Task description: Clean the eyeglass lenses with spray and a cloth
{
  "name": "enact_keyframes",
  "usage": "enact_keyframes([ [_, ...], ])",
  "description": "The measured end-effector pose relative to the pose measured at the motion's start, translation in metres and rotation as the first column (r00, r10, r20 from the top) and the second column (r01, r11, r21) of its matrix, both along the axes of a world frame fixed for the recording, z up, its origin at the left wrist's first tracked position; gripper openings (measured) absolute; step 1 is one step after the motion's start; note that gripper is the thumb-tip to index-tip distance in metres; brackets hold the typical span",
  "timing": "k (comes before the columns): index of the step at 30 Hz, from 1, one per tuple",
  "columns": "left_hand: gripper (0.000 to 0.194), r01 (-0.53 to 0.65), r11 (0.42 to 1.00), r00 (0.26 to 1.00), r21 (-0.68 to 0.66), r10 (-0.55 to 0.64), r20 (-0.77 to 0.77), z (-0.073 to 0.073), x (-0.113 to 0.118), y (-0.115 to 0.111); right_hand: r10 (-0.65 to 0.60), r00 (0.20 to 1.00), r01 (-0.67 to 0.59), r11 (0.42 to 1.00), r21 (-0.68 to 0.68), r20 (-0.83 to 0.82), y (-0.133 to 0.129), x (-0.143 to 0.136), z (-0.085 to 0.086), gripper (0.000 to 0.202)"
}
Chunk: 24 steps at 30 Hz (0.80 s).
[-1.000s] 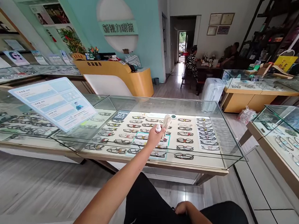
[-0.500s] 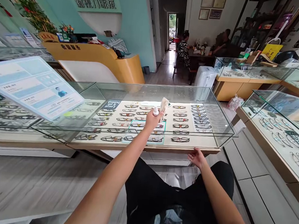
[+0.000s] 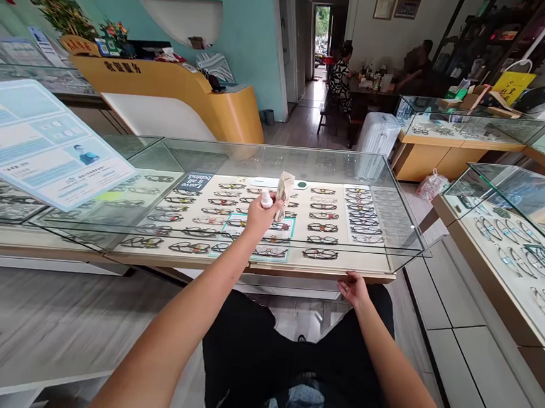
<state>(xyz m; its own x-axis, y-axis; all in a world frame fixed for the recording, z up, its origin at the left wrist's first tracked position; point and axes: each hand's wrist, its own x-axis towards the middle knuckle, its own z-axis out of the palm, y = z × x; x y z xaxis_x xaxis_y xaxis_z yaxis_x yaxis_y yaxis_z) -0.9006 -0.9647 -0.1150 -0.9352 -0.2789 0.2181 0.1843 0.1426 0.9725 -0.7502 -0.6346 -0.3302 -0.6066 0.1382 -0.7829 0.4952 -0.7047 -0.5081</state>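
1. Holding two things at once is the present step, as I judge it. The left hand [image 3: 258,220] is at the middle of the frame, over the glass case [image 3: 314,274]. Its fingers are closed around a small white bottle [image 3: 266,200], which stands with its cap upward. The same hand pinches a pale cloth [image 3: 284,191], just beside the bottle, and the cloth rises above the fingers.

2. The right hand [image 3: 355,291] is lower, right of the middle, at the front wooden edge of the case. Its fingers are loosely spread and hold no object that I can see. I cannot tell how firmly they press on the edge.

3. Many eyeglasses [image 3: 320,253] lie in rows under the glass, in the middle of the frame. A printed sheet [image 3: 45,148] is at the left side, tilted. I cannot tell if the left hand touches the glass or is only above it.

4. For using the cloth or the bottle alone, a move would call, in my judgement, for separating them between the fingers or between the hands. The bottle should be kept upright, because a loose grip could let it fall on the glass.
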Motion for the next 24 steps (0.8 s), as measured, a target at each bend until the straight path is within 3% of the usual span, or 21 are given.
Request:
enact_keyframes([
  [6, 0.058, 0.037, 0.999, 0.997, 0.038, -0.04, 0.066, 0.006, -0.006, -0.012, -0.013, 1.0, 0.013, 1.0, 0.009, 0.008, -0.006, 0.023, 0.009, 0.016],
  [11, 0.046, -0.097, 0.989, 0.995, -0.111, 0.099, 0.01, 0.011, -0.015, -0.062, 0.072, 0.996, -0.073, 0.997, 0.018, 0.044, -0.009, 0.075, 0.017, 0.018],
  [13, 0.043, -0.146, 0.979, 0.989, -0.14, 0.148, 0.008, 0.011, -0.017, -0.084, 0.195, 0.979, -0.197, 0.98, 0.025, 0.066, 0.006, 0.105, 0.033, 0.024],
  [14, 0.04, -0.167, 0.975, 0.986, -0.145, 0.169, 0.005, 0.01, -0.017, -0.094, 0.281, 0.957, -0.284, 0.958, 0.034, 0.076, 0.018, 0.121, 0.048, 0.029],
  [15, 0.038, -0.183, 0.973, 0.983, -0.144, 0.185, 0.004, 0.009, -0.017, -0.101, 0.53, 0.848, -0.528, 0.843, 0.098, 0.007, 0.035, 0.137, 0.069, 0.033],
  [16, 0.036, -0.198, 0.97, 0.98, -0.14, 0.2, 0.003, 0.009, -0.016, -0.107, 0.751, 0.657, -0.733, 0.655, 0.184, -0.061, 0.054, 0.151, 0.095, 0.038],
  [17, 0.035, -0.212, 0.968, 0.977, -0.136, 0.215, 0.004, 0.008, -0.016, -0.11, 0.887, 0.445, -0.849, 0.462, 0.256, -0.124, 0.075, 0.164, 0.127, 0.042],
  [18, 0.034, -0.225, 0.964, 0.974, -0.142, 0.228, 0.005, 0.007, -0.015, -0.112, 0.94, 0.29, -0.881, 0.336, 0.335, -0.181, 0.095, 0.174, 0.162, 0.045],
  [19, 0.034, -0.236, 0.959, 0.971, -0.158, 0.24, 0.005, 0.007, -0.014, -0.113, 0.944, 0.211, -0.841, 0.308, 0.445, -0.253, 0.114, 0.179, 0.199, 0.049],
  [20, 0.035, -0.243, 0.954, 0.969, -0.177, 0.247, 0.002, 0.006, -0.013, -0.112, 0.932, 0.162, -0.774, 0.324, 0.544, -0.324, 0.128, 0.18, 0.234, 0.051],
  [21, 0.036, -0.243, 0.95, 0.969, -0.196, 0.248, 0.0, 0.006, -0.012, -0.111, 0.911, 0.156, -0.696, 0.376, 0.612, -0.383, 0.137, 0.176, 0.266, 0.052],
  [22, 0.037, -0.239, 0.949, 0.97, -0.205, 0.244, -0.001, 0.006, -0.011, -0.109, 0.92, 0.153, -0.644, 0.369, 0.67, -0.36, 0.141, 0.168, 0.292, 0.052],
  [23, 0.038, -0.233, 0.952, 0.971, -0.197, 0.238, 0.0, 0.006, -0.011, -0.108, 0.955, 0.146, -0.608, 0.293, 0.737, -0.259, 0.14, 0.155, 0.311, 0.048],
  [24, 0.038, -0.228, 0.958, 0.973, -0.174, 0.233, 0.005, 0.006, -0.01, -0.107, 0.971, 0.201, -0.563, 0.221, 0.796, -0.127, 0.134, 0.139, 0.32, 0.043],
])
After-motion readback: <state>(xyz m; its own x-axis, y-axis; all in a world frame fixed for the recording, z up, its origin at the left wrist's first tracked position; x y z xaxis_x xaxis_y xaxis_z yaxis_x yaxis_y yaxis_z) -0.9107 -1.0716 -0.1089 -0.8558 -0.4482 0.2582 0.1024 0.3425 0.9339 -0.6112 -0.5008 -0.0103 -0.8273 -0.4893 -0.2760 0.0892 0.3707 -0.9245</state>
